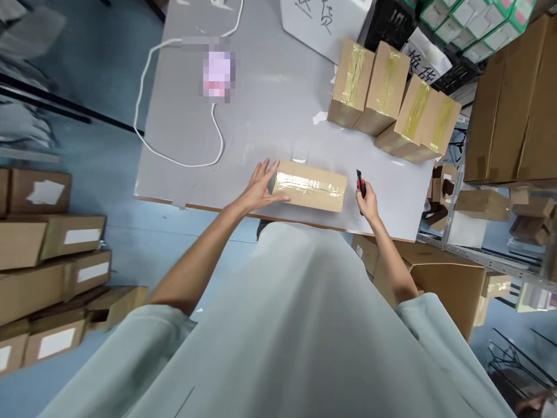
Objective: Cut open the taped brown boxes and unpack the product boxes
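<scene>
"Where's the box (310, 188)?"
"Frame centre. Probably light, fairly stiff; the tape (319, 186) may be slick, so hold the cardboard sides."
"Grip now?"
"Left hand (260, 188) spread against its left end; right hand (368, 203) clutching a knife (361, 183)."

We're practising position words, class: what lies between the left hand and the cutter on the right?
In the head view, a taped cardboard box lies between the left hand and the cutter.
</scene>
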Available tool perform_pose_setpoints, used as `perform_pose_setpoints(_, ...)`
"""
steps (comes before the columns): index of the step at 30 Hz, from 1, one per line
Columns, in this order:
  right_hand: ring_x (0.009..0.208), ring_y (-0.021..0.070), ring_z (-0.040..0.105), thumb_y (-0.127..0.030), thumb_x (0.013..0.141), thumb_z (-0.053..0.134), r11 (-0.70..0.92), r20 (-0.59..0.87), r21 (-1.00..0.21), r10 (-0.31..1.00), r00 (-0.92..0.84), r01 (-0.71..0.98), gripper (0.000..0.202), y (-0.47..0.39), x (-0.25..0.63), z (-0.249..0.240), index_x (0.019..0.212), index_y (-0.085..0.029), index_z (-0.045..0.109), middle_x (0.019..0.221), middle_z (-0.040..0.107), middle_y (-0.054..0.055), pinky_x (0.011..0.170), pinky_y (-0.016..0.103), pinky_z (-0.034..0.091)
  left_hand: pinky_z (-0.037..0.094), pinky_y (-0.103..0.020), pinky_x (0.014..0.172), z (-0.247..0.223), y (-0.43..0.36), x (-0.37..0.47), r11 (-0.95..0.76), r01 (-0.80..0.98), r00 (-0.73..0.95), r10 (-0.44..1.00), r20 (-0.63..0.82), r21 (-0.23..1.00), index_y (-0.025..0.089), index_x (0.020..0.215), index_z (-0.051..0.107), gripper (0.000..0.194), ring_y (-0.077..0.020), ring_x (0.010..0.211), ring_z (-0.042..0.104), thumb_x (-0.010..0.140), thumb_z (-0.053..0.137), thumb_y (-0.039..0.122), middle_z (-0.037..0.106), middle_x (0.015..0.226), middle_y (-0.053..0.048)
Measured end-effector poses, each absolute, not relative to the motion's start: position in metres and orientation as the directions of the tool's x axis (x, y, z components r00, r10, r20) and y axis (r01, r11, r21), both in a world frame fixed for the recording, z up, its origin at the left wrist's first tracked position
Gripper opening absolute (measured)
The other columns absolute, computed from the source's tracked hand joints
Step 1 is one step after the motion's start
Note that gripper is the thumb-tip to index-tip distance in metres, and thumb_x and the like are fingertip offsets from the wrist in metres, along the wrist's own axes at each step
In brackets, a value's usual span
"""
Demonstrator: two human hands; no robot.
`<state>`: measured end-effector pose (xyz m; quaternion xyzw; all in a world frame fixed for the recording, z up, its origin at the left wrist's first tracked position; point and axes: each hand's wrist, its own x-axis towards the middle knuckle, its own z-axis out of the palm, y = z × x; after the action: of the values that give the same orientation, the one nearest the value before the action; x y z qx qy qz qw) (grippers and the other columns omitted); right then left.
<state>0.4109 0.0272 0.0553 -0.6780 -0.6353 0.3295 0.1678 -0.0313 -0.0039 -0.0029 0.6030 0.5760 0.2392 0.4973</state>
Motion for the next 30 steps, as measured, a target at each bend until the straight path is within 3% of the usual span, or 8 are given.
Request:
perform_pose_setpoints(3,0.103,0.0305,0.076,-0.069,0.119,0.04,-0.037,-0.255,-0.666,0.95,-0.181,0.745,0.055,0.037,0.39,0.085,0.133,-0.026,0.071,0.112,0.081,0.009,0.105,0.046,0.062,0.003,-0.079,0.143,-0.013,-0.001,-0.035,0.097,0.445,0.245,0.943,-0.225,0.89,0.025,0.191,0.029,0.158,-0.0584,0.182,-0.006,0.068,0.092,0.101,0.005,0.2,-0.022)
perform_pose_setpoints(6,0.097,0.03,0.077,-0.076,0.121,0.037,0.075,-0.297,-0.631,0.896,-0.329,0.772,0.062,0.041,0.363,0.11,0.139,-0.027,0.07,0.107,0.082,0.007,0.098,0.041,0.06,0.004,-0.078,0.144,-0.017,0.002,-0.04,0.057,0.407,0.255,0.951,-0.173,0.911,0.026,0.19,0.033,0.157,-0.0584,0.183,-0.003,0.066,0.094,0.1,0.006,0.2,-0.02)
perform_pose_setpoints(13,0.111,0.0304,0.079,-0.063,0.127,0.035,0.38,-0.414,-0.426,0.726,-0.55,0.821,0.055,0.049,0.29,0.136,0.14,-0.026,0.074,0.126,0.086,0.009,0.089,0.032,0.053,0.002,-0.078,0.144,-0.011,0.009,-0.043,0.05,0.339,0.303,0.94,-0.16,0.939,0.032,0.182,0.053,0.142,-0.0583,0.183,-0.004,0.065,0.097,0.098,0.011,0.201,-0.01)
perform_pose_setpoints(20,0.108,0.0288,0.08,-0.052,0.129,0.043,0.498,-0.546,-0.29,0.615,-0.569,0.817,0.043,0.053,0.233,0.151,0.142,-0.026,0.075,0.127,0.087,0.009,0.086,0.031,0.049,0.008,-0.075,0.146,-0.016,0.003,-0.038,0.121,0.258,0.336,0.919,-0.207,0.958,0.035,0.184,0.049,0.14,-0.0565,0.183,0.005,0.066,0.102,0.09,0.02,0.199,-0.01)
perform_pose_setpoints(30,0.117,0.0286,0.081,-0.045,0.13,0.039,0.527,-0.706,-0.098,0.561,-0.432,0.844,0.044,0.055,0.19,0.18,0.148,-0.023,0.073,0.135,0.086,0.012,0.084,0.032,0.046,0.016,-0.066,0.149,-0.001,0.003,-0.033,0.059,0.37,0.474,0.846,-0.243,0.927,0.032,0.193,0.021,0.129,-0.0475,0.186,0.009,0.094,0.081,0.088,0.01,0.201,-0.014)
